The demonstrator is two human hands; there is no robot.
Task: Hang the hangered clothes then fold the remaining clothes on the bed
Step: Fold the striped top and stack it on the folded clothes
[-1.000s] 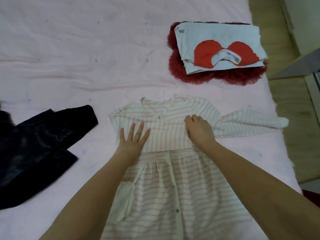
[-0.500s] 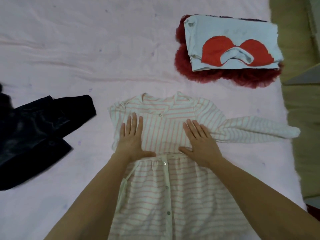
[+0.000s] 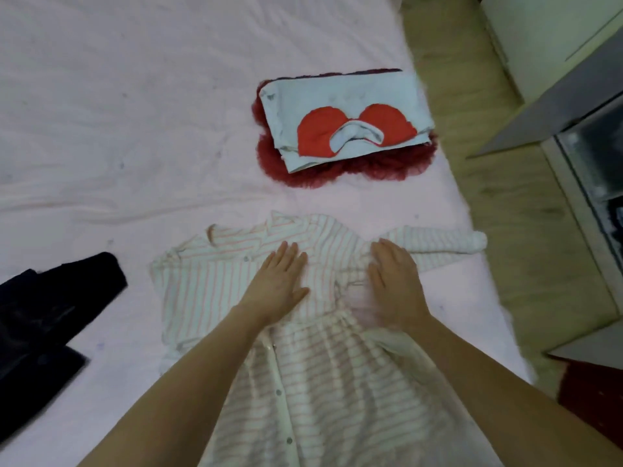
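A striped dress [image 3: 236, 298], white with thin pink lines, lies spread front-up on the pink bed [image 3: 135, 112], its collar pointing away from the person and its buttoned skirt running down toward the bottom edge of the view. The left hand [image 3: 279, 284] lies flat on the chest of the dress, fingers straight and close together, thumb out to the side, grasping nothing. The right hand [image 3: 394, 284] lies flat on the right part of the bodice, near the armpit, fingers also straight and released; the cloth between the two hands is bunched into small folds, and the right hand is a little blurred, so exactly how its fingertips meet the cloth is hard to tell. The right sleeve [image 3: 438, 247] stretches out sideways from under that hand toward the bed's edge, its cuff close to the edge. The other side of the dress looks folded in over the front, lying flat with no sleeve sticking out. Beyond the dress, well apart from it, a folded light blue top [image 3: 340, 106] with a red heart-like patch rests on a dark red frilly garment [image 3: 337, 170], whose ruffles show round the top's near and left sides. At the left edge of the bed lies a dark garment [image 3: 43, 325], unfolded and crumpled, apart from the dress. To the right of the bed runs a wooden floor [image 3: 472, 163].
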